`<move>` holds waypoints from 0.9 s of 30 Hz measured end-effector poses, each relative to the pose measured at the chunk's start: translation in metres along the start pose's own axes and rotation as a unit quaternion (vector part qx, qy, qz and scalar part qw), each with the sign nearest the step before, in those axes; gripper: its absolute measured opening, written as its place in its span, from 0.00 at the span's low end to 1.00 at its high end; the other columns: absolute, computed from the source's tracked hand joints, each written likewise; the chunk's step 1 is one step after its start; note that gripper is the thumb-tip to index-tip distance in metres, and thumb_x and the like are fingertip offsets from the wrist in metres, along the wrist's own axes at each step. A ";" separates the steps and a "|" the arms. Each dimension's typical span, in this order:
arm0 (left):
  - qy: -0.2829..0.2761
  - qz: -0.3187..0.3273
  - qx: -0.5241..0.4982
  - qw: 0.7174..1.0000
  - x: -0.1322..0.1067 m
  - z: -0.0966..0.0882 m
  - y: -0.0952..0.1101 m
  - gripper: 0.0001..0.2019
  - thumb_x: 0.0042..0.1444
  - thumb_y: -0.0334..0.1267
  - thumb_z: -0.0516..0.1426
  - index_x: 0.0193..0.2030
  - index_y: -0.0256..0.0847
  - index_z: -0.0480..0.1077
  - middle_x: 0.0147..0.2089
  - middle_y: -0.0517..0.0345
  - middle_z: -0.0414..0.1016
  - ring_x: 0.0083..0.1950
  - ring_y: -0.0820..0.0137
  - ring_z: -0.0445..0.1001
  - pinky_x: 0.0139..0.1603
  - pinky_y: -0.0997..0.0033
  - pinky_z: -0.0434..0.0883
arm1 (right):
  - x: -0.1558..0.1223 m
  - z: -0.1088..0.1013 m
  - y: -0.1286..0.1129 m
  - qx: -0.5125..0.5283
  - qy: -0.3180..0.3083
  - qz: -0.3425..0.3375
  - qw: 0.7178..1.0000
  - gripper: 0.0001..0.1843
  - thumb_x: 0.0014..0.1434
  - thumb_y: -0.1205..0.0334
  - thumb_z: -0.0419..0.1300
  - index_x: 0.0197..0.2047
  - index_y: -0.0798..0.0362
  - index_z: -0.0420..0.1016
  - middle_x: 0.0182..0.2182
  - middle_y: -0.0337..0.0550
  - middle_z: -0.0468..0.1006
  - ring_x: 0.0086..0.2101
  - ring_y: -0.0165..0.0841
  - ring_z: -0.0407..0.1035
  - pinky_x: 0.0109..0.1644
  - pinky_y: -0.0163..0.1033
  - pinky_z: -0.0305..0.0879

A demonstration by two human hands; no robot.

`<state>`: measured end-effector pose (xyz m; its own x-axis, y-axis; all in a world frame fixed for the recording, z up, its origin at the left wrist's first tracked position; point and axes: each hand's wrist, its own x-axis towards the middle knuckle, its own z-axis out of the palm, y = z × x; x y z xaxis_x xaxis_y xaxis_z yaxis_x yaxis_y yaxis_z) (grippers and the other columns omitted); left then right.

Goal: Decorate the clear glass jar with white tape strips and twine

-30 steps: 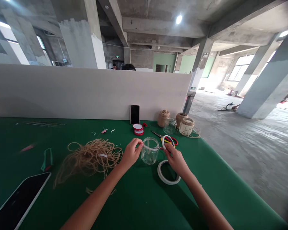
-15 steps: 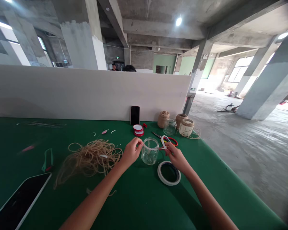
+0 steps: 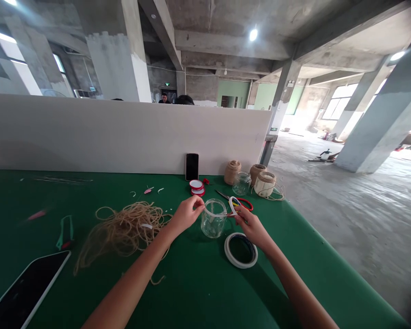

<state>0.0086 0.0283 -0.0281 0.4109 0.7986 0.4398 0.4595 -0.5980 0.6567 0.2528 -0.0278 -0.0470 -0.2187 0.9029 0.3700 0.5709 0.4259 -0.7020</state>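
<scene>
A clear glass jar [image 3: 213, 221] stands on the green table [image 3: 198, 292] between my hands. My left hand [image 3: 186, 214] pinches the end of a white tape strip [image 3: 215, 213] against the jar's left rim. My right hand [image 3: 250, 226] is closed on a small white tape roll [image 3: 233, 205] at the jar's right, and the strip runs from it across the jar's front. A larger white tape ring [image 3: 240, 250] lies flat just below my right hand.
A tangle of tan twine [image 3: 127, 228] lies left of the jar. Scissors with red handles [image 3: 241, 203], red-rimmed lids [image 3: 197, 187], a phone [image 3: 192, 166], an empty jar [image 3: 241, 183] and twine-wrapped jars [image 3: 265, 183] stand near the white partition [image 3: 123, 135]. A tablet [image 3: 23, 292] lies at bottom left.
My right hand has shifted a little up and left toward the jar with the small roll. The left hand stays pinched at the jar's rim.
</scene>
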 end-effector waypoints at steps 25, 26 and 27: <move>-0.037 0.117 0.185 0.975 -0.016 0.018 0.037 0.09 0.62 0.34 0.47 0.38 0.42 0.68 0.42 0.58 0.75 0.53 0.66 0.68 0.65 0.46 0.41 | 0.005 -0.013 -0.020 -0.088 -0.042 -0.027 0.995 0.09 0.63 0.60 0.45 0.43 0.51 0.64 0.34 0.42 0.75 0.33 0.33 0.69 0.37 0.37 0.61; -0.052 0.112 0.177 0.976 -0.015 0.014 0.037 0.09 0.62 0.35 0.47 0.38 0.43 0.68 0.43 0.59 0.75 0.52 0.67 0.69 0.65 0.46 0.39 | 0.006 -0.015 -0.022 -0.097 -0.050 -0.034 0.993 0.09 0.63 0.61 0.46 0.42 0.51 0.64 0.34 0.42 0.76 0.34 0.33 0.69 0.38 0.37 0.61; -0.066 0.107 0.172 0.977 -0.015 0.009 0.037 0.09 0.62 0.35 0.47 0.38 0.44 0.69 0.43 0.60 0.75 0.51 0.67 0.70 0.65 0.46 0.38 | 0.006 -0.016 -0.025 -0.109 -0.059 -0.041 0.991 0.08 0.63 0.63 0.45 0.42 0.51 0.64 0.33 0.42 0.76 0.34 0.33 0.69 0.38 0.37 0.61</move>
<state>0.0265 -0.0069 -0.0157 0.6146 0.6502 0.4467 0.5797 -0.7563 0.3033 0.2501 -0.0338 -0.0176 -0.3549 0.8716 0.3381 0.7016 0.4873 -0.5199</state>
